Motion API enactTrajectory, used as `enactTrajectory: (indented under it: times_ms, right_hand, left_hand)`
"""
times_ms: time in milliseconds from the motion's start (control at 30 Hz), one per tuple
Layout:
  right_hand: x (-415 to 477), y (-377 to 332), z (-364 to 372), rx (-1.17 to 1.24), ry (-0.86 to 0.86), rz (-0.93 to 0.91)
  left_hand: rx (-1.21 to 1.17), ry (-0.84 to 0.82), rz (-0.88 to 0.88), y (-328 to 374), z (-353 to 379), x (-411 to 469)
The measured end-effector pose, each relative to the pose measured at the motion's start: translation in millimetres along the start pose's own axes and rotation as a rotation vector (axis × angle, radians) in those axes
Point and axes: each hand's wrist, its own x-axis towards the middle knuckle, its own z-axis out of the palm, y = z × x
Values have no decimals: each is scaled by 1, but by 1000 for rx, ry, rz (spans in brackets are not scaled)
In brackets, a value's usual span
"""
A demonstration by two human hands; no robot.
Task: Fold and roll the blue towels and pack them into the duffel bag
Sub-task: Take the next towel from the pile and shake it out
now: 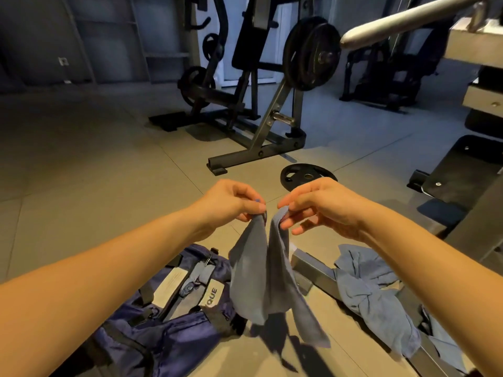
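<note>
Hanging from both hands, a blue towel (261, 276) droops in two folds above the floor (95, 172), its top edge gathered at the fingertips and its lower corners dangling free, the right fold reaching lower than the left. The left hand (231, 201) pinches one upper corner between thumb and curled fingers; the right hand (318, 205) pinches the other corner between thumb and forefinger, with its remaining fingers loosely spread below. The two hands are close together, nearly touching, so the cloth sags between them rather than being stretched flat.

Below the left forearm lies the dark blue duffel bag (163, 322) on the floor, with grey straps and a pale label on top; the towel's left fold hangs just in front of its right end. To the right, under the right forearm, a crumpled heap of blue towels (373, 289) rests across a grey metal frame bar (313, 268).

Beyond the hands, a black weight plate (304, 176) lies flat on the floor, and a plate-loaded gym machine (258, 104) stands further back.
</note>
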Motion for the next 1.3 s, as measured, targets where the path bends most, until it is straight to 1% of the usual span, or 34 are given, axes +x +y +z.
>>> enactTrajectory:
  times_ms: [67,133,300,400,733,1000,1100,1300]
  right_hand:
    - [-5,-3,3,-52,-70,-38]
    - [-7,-3,5,-138,-90,-85]
    - [-7,-1,9,-244,-61,-131]
    - [-4,0,12,-309,-7,-170]
    - [-1,-1,20,-394,17,-224]
    - [2,-2,24,-509,133,-319]
    - [2,0,23,-505,175,-348]
    - [-1,4,22,-575,118,-371]
  left_hand:
    - [-3,-30,23,4,-1,-4]
    - [-12,-57,25,6,-2,-6]
    - [11,-91,41,6,-1,-10]
    - [20,-84,59,8,1,-11]
    - [35,-48,105,11,2,-14]
    - [75,-38,176,14,4,-16]
    - [111,-40,215,16,5,-18]
    - [101,-19,237,15,8,-17]
